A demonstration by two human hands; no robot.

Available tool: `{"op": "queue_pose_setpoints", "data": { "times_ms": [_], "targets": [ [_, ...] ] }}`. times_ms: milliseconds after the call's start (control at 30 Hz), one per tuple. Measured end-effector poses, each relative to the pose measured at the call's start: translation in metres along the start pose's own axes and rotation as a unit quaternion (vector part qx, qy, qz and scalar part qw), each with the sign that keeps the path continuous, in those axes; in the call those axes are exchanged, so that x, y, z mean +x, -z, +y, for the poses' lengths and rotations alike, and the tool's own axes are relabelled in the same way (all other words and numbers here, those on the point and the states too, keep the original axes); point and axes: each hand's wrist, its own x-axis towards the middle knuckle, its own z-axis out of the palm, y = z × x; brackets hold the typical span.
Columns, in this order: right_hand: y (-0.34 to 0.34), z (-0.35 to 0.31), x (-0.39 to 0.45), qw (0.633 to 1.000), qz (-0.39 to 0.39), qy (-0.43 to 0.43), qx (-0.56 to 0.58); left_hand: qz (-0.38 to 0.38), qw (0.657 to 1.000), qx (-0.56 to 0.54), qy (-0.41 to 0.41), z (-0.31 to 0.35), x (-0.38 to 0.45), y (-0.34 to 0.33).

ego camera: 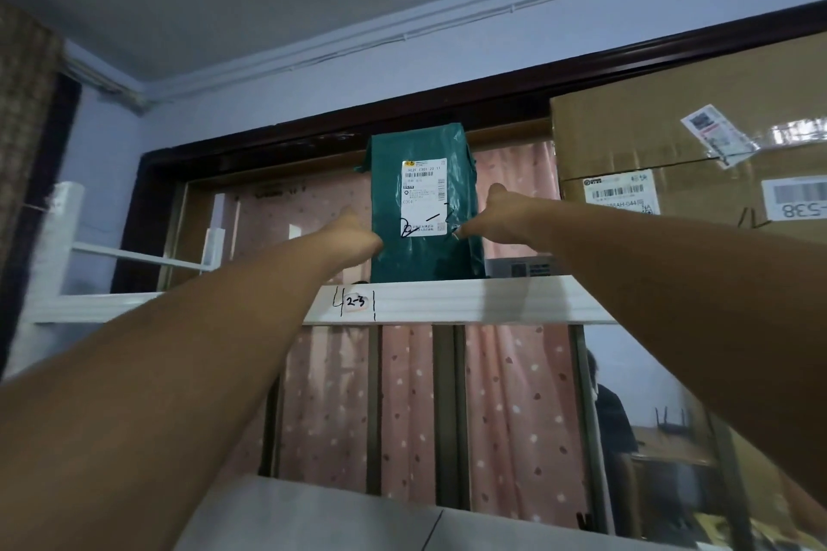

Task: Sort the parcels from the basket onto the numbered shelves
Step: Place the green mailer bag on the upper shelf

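A dark green plastic-wrapped parcel (423, 237) stands upright on the high white shelf (470, 300), with a white shipping label and a handwritten "2-3" on its front. The shelf's front edge bears a matching "2-3" mark (355, 302) just below the parcel's left side. My left hand (353, 233) presses against the parcel's left edge and my right hand (490, 221) grips its right edge, thumb raised. Both arms reach up from below. The fingers behind the parcel are hidden.
A large brown cardboard box (689, 139) with labels fills the shelf to the right of the parcel. A small grey package (521, 266) lies behind the parcel's right foot. Pink dotted curtains hang behind the shelf. A lower shelf surface (313, 514) lies beneath. A person stands at lower right (613, 421).
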Motion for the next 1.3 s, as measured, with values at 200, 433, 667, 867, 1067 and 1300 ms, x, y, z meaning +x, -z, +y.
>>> {"op": "queue_pose_setpoints", "data": {
  "times_ms": [200, 433, 667, 867, 1067, 1300],
  "targets": [
    [0.007, -0.004, -0.003, 0.998, -0.016, 0.052, 0.04, 0.026, 0.995, 0.088, 0.027, 0.004, -0.032, 0.018],
    [-0.004, -0.016, -0.009, 0.989, -0.047, 0.123, 0.061, 0.055, 0.985, 0.157, 0.054, 0.008, -0.062, 0.039],
    [-0.046, -0.042, -0.034, 0.967, -0.116, 0.202, 0.104, 0.104, 0.968, 0.199, 0.11, -0.007, -0.116, 0.067],
    [-0.088, -0.077, -0.074, 0.938, -0.182, 0.247, 0.161, 0.135, 0.943, 0.252, 0.172, -0.035, -0.165, 0.101],
    [-0.146, -0.107, -0.127, 0.912, -0.235, 0.291, 0.167, 0.141, 0.912, 0.303, 0.24, -0.083, -0.214, 0.125],
    [-0.225, -0.133, -0.19, 0.878, -0.324, 0.313, 0.164, 0.115, 0.895, 0.303, 0.307, -0.175, -0.27, 0.145]
  ]
}}
